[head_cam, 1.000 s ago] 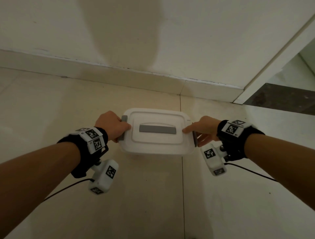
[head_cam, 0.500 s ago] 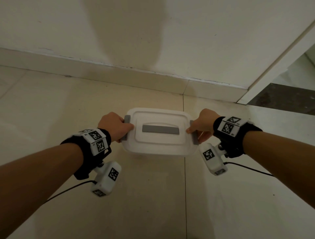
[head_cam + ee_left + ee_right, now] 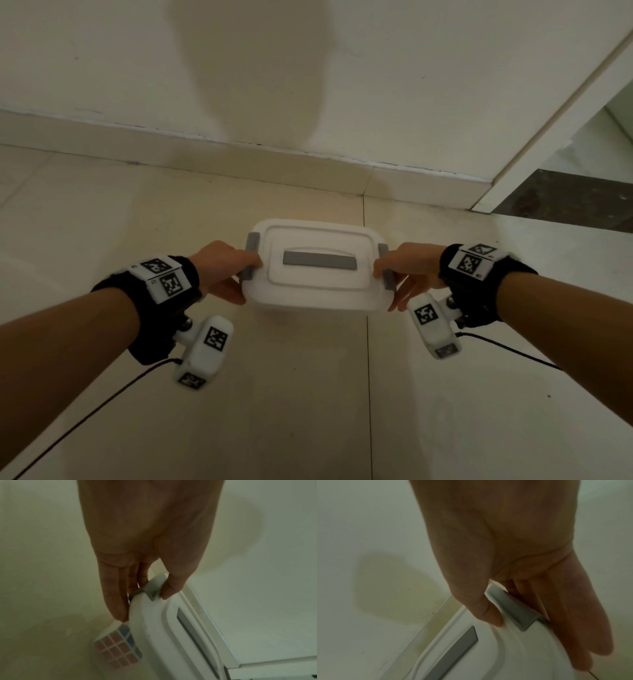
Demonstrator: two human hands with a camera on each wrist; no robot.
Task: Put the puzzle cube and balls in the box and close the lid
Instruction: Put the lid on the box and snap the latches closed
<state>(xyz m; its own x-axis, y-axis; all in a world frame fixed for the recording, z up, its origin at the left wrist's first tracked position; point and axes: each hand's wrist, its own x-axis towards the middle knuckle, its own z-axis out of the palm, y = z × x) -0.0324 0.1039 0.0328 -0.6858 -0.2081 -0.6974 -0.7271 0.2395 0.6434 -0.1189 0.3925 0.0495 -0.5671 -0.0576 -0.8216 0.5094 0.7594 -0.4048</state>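
White storage box (image 3: pixel 317 301) on the tiled floor (image 3: pixel 308 411), lid (image 3: pixel 318 263) on, left hand (image 3: pixel 224 270) grasping the left grey latch (image 3: pixel 251 255), right hand (image 3: pixel 409 270) grasping the right latch (image 3: pixel 387 270), puzzle cube (image 3: pixel 118 646) inside the translucent wall.

One box (image 3: pixel 317 301), one lid (image 3: pixel 317 263), two grey latches (image 3: pixel 252 241), one puzzle cube (image 3: pixel 118 651), two hands (image 3: pixel 222 263).

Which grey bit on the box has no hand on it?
The long middle handle; the left hand and right hand grip the end clips.
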